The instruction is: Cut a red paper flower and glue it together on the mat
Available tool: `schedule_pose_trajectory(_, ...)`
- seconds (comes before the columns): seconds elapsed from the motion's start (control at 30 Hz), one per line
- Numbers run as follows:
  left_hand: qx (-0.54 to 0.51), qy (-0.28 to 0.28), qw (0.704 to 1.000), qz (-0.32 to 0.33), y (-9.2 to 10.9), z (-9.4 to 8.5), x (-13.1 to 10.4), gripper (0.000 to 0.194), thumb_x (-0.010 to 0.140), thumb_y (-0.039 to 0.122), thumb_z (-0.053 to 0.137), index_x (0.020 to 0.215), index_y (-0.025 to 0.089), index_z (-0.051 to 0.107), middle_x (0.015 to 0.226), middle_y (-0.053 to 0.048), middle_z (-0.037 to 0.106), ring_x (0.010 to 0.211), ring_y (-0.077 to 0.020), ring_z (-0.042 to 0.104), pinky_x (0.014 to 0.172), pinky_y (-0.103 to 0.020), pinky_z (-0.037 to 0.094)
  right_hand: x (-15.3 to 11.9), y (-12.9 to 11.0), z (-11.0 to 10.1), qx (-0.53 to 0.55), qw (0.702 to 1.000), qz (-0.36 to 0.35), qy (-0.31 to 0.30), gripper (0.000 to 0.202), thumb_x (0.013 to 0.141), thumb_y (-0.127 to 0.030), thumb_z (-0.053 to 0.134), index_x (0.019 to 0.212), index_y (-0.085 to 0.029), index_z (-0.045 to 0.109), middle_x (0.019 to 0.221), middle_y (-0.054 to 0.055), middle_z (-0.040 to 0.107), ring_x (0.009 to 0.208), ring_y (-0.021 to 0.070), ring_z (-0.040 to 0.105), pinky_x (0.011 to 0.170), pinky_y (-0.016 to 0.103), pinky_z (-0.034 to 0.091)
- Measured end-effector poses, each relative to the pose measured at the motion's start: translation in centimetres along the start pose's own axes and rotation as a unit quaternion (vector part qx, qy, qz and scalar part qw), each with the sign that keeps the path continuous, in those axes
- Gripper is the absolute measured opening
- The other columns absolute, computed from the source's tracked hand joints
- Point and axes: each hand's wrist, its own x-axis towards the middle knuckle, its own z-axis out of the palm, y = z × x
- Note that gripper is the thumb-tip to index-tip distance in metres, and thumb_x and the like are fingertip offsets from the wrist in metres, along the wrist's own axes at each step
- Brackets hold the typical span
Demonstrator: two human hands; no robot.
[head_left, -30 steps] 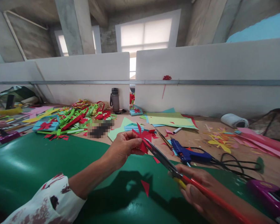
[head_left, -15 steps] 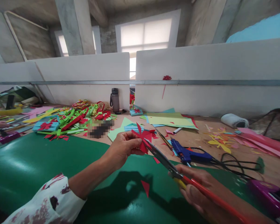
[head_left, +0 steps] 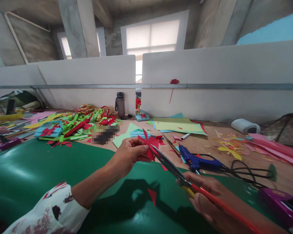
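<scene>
Nothing has moved since a moment ago; both hands stay put. A green mat [head_left: 39, 172] covers the near tabletop, with one red scrap [head_left: 152, 195] on it. The right hand [head_left: 207, 198] has its grip closed on one pair of scissors [head_left: 172, 167]. The left hand [head_left: 129, 153] pinches one red paper flower [head_left: 150, 142] at the blades. One blue glue gun [head_left: 194, 159] lies beyond, then white walls [head_left: 210, 81].

The left arm wears a white sleeve [head_left: 51, 214] blotched with dark red and a few near-black marks, like splashed paint or a loose print. Its cuff ends partway up the forearm, leaving the rest bare. Both hands, left [head_left: 128, 155] and right [head_left: 207, 198], are bare, with no gloves. The right forearm shows no sleeve.
</scene>
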Motion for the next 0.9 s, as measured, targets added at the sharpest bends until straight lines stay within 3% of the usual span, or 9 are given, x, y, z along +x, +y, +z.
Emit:
schedule_pose_trajectory(0.2,0.001,-0.008,1.0,0.001,0.0,0.0,0.0,0.015,0.067,0.02,0.071,0.067,0.012,0.058,0.062,-0.003,0.066,0.057,-0.0141,0.064,0.06,-0.027,0.053,0.0,-0.5,-0.4,-0.018,1.0,0.014,0.013,0.053,0.077,-0.065,0.05,0.101,-0.02,0.062,0.055,-0.005,0.037,0.045,0.008,0.031,0.039,0.02,0.029)
schedule_pose_trajectory(0.47,0.005,-0.01,1.0,0.001,0.1,0.0,-0.2,0.013,0.068,0.018,0.069,0.067,0.012,0.057,0.061,-0.003,0.067,0.055,-0.0129,0.064,0.059,-0.025,0.052,0.2,-2.4,-0.5,-0.053,0.999,-0.01,0.003,0.055,0.075,-0.073,0.041,0.086,-0.021,0.058,0.06,-0.003,0.041,0.046,0.0088,0.032,0.039,0.022,0.024)
schedule_pose_trajectory(0.6,0.011,-0.009,1.0,0.003,0.1,0.0,-0.2,0.014,0.068,0.019,0.069,0.067,0.012,0.057,0.061,-0.003,0.067,0.057,-0.0136,0.064,0.059,-0.026,0.052,0.0,-2.9,-0.5,-0.052,0.999,0.009,-0.011,0.056,0.074,-0.074,0.041,0.086,-0.022,0.056,0.057,-0.004,0.037,0.046,0.0096,0.033,0.041,0.024,0.025)
schedule_pose_trajectory(0.9,0.021,-0.006,1.0,0.002,0.0,-0.1,-0.1,0.015,0.068,0.02,0.069,0.067,0.013,0.056,0.062,-0.003,0.066,0.058,-0.0146,0.065,0.06,-0.027,0.053,0.0,-3.1,-0.5,-0.073,0.997,-0.004,0.01,0.049,0.076,-0.07,0.043,0.084,-0.024,0.058,0.062,-0.001,0.048,0.049,0.013,0.043,0.043,0.026,0.031)
